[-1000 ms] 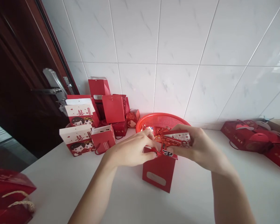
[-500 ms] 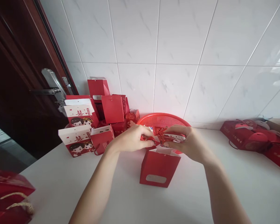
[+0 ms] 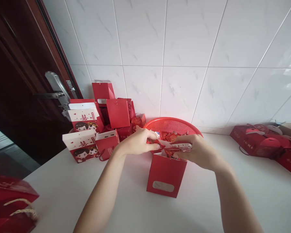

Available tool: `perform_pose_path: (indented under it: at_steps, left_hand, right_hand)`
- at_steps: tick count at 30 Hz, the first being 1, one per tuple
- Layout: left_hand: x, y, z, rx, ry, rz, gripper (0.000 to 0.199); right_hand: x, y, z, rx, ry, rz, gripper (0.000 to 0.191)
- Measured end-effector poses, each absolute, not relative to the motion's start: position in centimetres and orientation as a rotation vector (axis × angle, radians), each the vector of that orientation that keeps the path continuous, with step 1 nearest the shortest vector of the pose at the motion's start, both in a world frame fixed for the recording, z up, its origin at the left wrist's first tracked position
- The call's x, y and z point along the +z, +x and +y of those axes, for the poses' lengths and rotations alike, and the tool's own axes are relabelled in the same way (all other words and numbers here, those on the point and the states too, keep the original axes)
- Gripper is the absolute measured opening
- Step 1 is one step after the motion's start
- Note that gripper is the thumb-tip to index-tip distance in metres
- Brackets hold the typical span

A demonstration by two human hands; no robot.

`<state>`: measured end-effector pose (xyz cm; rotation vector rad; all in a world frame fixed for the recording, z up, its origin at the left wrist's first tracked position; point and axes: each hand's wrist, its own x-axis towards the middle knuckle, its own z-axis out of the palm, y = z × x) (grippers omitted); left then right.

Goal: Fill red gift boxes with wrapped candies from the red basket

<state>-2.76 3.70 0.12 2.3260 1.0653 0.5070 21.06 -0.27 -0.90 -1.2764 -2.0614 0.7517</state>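
A red paper gift box [image 3: 166, 176] with a pale oval window stands upright on the white table, its top open. My left hand [image 3: 141, 142] is closed at the left of the opening, pinching a shiny red wrapper [image 3: 158, 144]. Over the right of the opening, my right hand [image 3: 200, 151] closes around a white packet with red print [image 3: 184, 146]. Some red wrapped sweets show in the box mouth between the hands. Directly behind is a red plastic basket [image 3: 171, 122] holding red wrapped sweets [image 3: 169, 136], partly hidden by my hands.
Several red and white gift boxes [image 3: 118, 113] are piled at the left against the tiled wall. More red boxes [image 3: 257, 142] lie at the right. A red bag with rope handles [image 3: 12, 200] is at the near left. A dark door [image 3: 19, 81] stands beyond the table's left end.
Both hands stay over the box. The white packet in my right hand has tilted and shows more, and red wrapping is now more visible at my left fingers and in the box mouth.
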Motion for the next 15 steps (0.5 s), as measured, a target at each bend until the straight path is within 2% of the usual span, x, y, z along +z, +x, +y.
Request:
perform_pose_path:
  at_steps: [3, 7, 11, 15]
  left_hand:
    - [0.09, -2.74, 3.69, 0.512, 2.321, 1.067, 0.022]
    - [0.19, -2.76, 3.65, 0.513, 2.306, 1.078, 0.023]
    - [0.22, -2.63, 3.70, 0.509, 2.308, 1.057, 0.025]
    - [0.07, -2.34, 3.76, 0.510, 2.298, 1.062, 0.026]
  right_hand:
    - [-0.93, 20.86, -0.36, 0.830, -1.182, -2.164, 0.028]
    - [-0.79, 20.61, -0.43, 0.802, -1.222, -2.109, 0.019]
    - [-0.35, 20.76, -0.78, 0.968, -1.123, -1.812, 0.029]
    - [-0.01, 20.84, -1.10, 1.043, -1.061, -1.629, 0.016]
